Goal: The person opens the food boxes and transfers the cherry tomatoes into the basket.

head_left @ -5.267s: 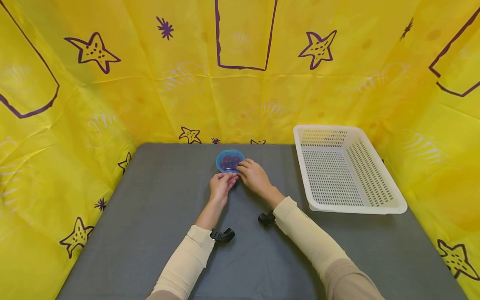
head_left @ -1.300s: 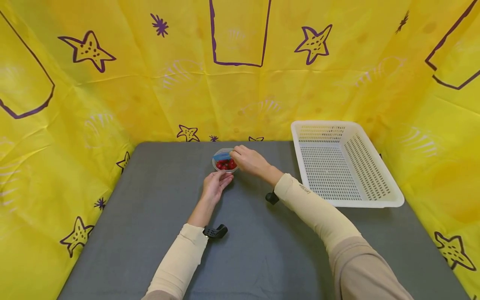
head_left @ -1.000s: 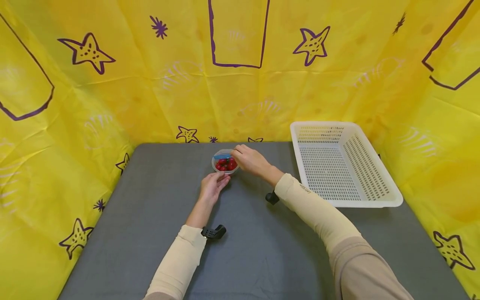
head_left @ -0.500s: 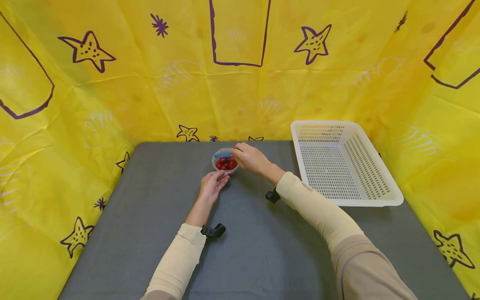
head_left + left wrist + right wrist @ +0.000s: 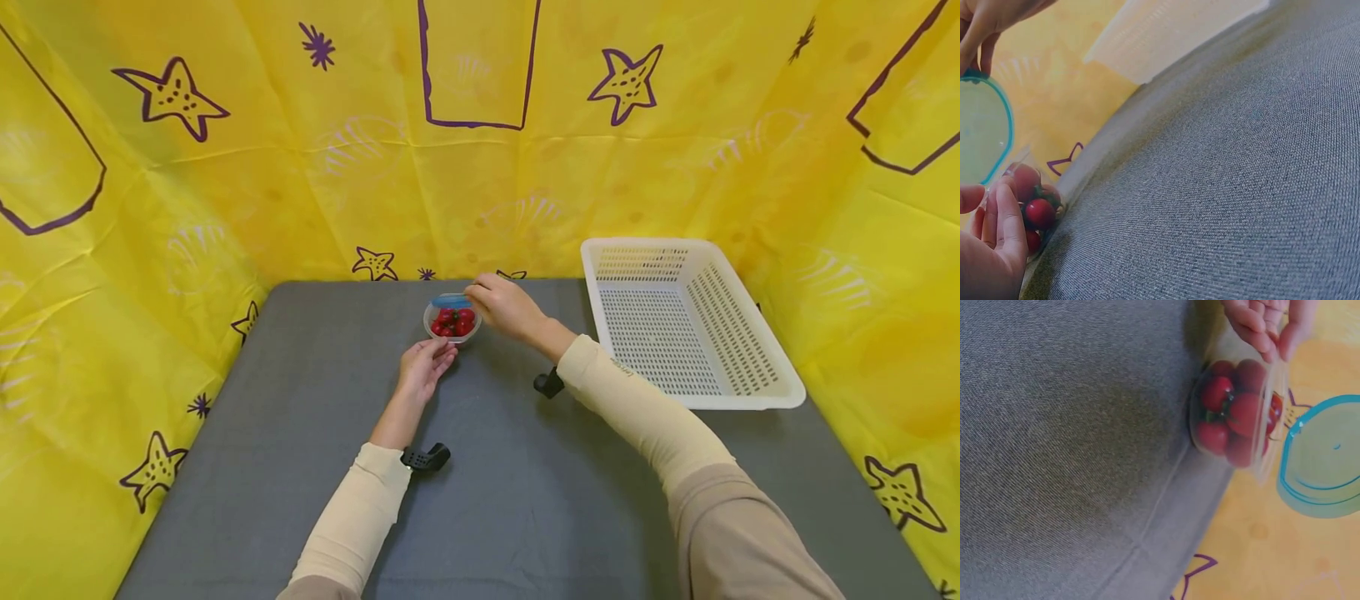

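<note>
A clear plastic container (image 5: 1260, 447) full of red cherry tomatoes (image 5: 453, 323) stands uncovered near the table's back edge. Some tomatoes show green stems in the right wrist view. With thumb and fingertips my left hand (image 5: 423, 367) pinches the container's near rim. My right hand (image 5: 512, 310) is higher, at the container's right, pinching the edge of a blue-rimmed, see-through lid (image 5: 452, 302). The lid is tilted steeply over the container's far side. In the left wrist view the lid (image 5: 979, 131) hangs down from the right hand (image 5: 991, 22), its lower edge close to the left fingers.
A white plastic basket (image 5: 652, 333) with slotted walls stands at the table's back right, beyond my right forearm. Yellow cloth (image 5: 480, 192) with purple starfish drawings encloses the back and sides of the grey table (image 5: 495, 517).
Earlier the lid covered the container, with both hands at its rim. Since then the right hand has lifted it off, and over the last half second has raised it slightly higher.
</note>
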`<state>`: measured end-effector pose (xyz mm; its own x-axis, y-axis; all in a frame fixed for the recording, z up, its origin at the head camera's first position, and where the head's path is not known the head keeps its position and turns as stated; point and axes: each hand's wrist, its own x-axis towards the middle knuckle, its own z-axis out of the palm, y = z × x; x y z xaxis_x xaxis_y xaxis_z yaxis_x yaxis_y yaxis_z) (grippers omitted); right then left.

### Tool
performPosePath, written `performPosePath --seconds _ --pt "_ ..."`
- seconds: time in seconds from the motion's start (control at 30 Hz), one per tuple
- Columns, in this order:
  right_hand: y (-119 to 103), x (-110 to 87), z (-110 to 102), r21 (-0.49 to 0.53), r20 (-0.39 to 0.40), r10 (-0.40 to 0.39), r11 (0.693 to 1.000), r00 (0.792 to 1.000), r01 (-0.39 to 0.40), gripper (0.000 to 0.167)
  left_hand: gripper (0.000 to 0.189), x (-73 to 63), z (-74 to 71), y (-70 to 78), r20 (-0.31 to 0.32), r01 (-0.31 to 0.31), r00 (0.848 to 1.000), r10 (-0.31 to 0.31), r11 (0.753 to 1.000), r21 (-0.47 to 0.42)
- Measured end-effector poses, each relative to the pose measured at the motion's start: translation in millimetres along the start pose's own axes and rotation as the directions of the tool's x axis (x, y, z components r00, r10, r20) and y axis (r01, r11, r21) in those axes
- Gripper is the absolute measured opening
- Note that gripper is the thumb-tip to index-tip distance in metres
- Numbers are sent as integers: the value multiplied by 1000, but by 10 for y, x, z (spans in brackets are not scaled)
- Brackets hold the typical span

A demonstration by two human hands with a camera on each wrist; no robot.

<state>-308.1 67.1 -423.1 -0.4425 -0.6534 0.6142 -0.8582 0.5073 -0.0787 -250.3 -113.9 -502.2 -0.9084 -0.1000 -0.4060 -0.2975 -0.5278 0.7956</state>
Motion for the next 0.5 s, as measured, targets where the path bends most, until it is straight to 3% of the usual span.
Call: performPosePath --seconds 0.5 --pt "146 36 -231 72 -49 126 990 991 -122 12 7 -7 15 9 -24 -2 1000 3 1000 23"
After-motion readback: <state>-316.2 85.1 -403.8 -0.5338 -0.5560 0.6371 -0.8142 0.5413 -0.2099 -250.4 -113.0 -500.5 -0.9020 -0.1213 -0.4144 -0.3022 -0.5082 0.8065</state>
